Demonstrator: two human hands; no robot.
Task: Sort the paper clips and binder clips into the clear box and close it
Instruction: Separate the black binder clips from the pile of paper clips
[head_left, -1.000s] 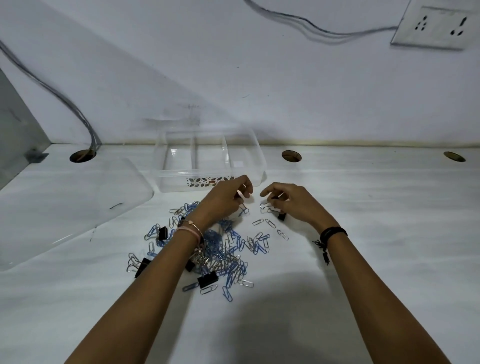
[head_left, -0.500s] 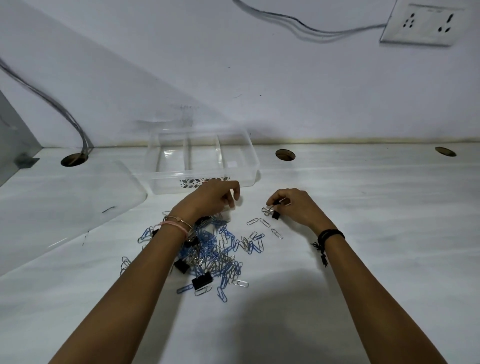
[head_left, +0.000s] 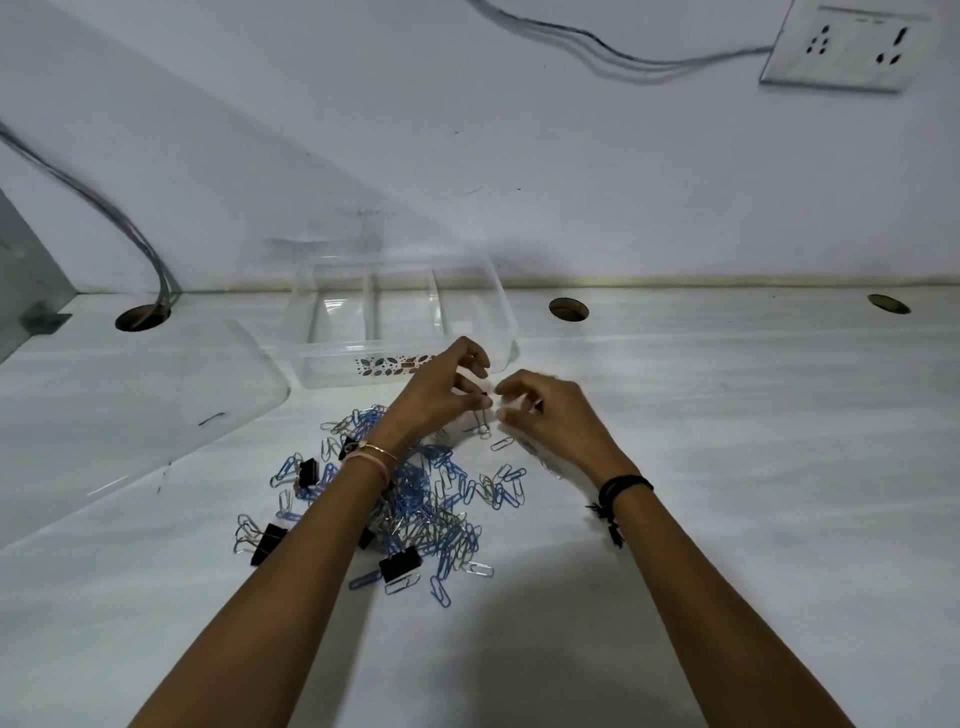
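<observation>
A small black clip (head_left: 485, 402) appears pinched by the left hand (head_left: 441, 387) at frame centre. The right hand (head_left: 553, 413) is curled just beside it, its hold blurred beyond telling. The heap of clips (head_left: 415, 504) is left unsorted below, the clear box (head_left: 332, 374) behind looks empty, and its lid (head_left: 130, 415) is laid aside at left: little is done.

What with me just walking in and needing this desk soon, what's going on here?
A person is sorting clips on a white desk. Their left hand pinches a small black clip just in front of the clear box. The right hand, blurred, curls close beside it, and what it holds is unclear. The box's compartments look empty, its lid lies off to the left, and the pile of paper clips and binder clips lies unsorted.
</observation>
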